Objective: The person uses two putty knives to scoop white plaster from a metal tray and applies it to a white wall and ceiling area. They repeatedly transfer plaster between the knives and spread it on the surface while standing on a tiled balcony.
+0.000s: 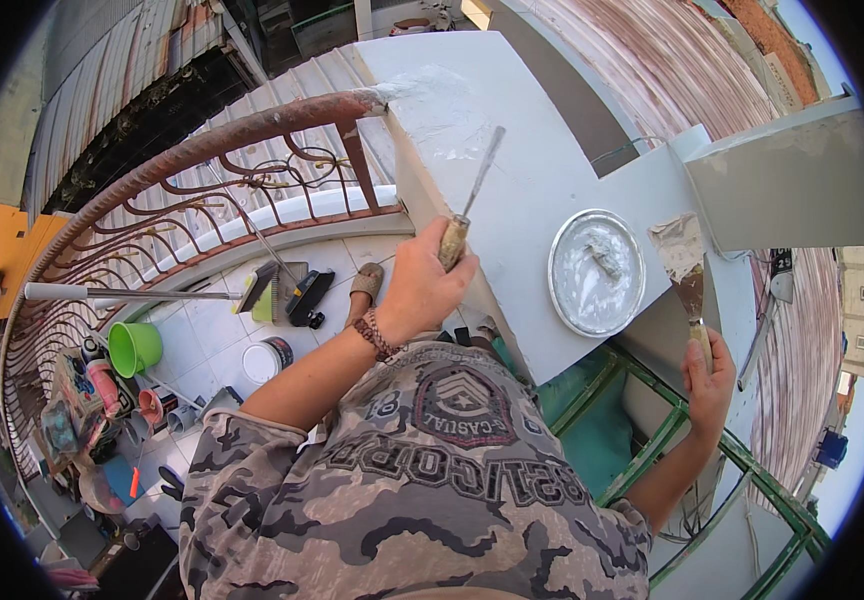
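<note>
Tan-handled and likely light with a stiff blade, the narrow scraper [459, 232] sits gripped in my left hand [427, 288] above the white ledge [512, 250]; my right hand [709, 385] grasps the handle of the broad, paste-smeared scraper [690, 285], the sensible hold for either. Between them lies the lid [569, 290] of soft, probably slippery white paste [607, 257], with the rusty railing [252, 123] ahead-left and the green frame [642, 457] crowding my right forearm.

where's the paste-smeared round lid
Head view, right of centre: the round lid lies on the pale ledge, left of the scraper in the right hand.
</note>
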Tool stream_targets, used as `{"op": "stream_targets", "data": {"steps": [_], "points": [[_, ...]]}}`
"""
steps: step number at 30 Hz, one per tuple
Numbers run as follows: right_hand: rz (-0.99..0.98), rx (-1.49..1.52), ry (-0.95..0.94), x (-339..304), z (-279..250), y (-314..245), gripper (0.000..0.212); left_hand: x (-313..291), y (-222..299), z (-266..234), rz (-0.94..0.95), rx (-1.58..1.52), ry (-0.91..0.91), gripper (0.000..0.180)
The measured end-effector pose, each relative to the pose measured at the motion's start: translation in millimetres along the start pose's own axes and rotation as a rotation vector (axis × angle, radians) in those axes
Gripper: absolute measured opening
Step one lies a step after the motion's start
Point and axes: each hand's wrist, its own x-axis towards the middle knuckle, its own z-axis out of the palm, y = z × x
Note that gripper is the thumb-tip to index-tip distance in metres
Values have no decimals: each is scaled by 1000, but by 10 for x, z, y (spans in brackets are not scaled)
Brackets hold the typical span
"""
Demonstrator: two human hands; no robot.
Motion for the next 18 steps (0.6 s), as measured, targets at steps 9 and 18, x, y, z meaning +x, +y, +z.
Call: {"op": "stream_targets", "data": {"steps": [9,18], "points": [[58,-18,-94,-194,-15,-174,27,-22,113,809,113,21,-210,21],[-84,-219,15,58,-42,-747,29,9,-25,1013,-29,-72,-133,19]]}}
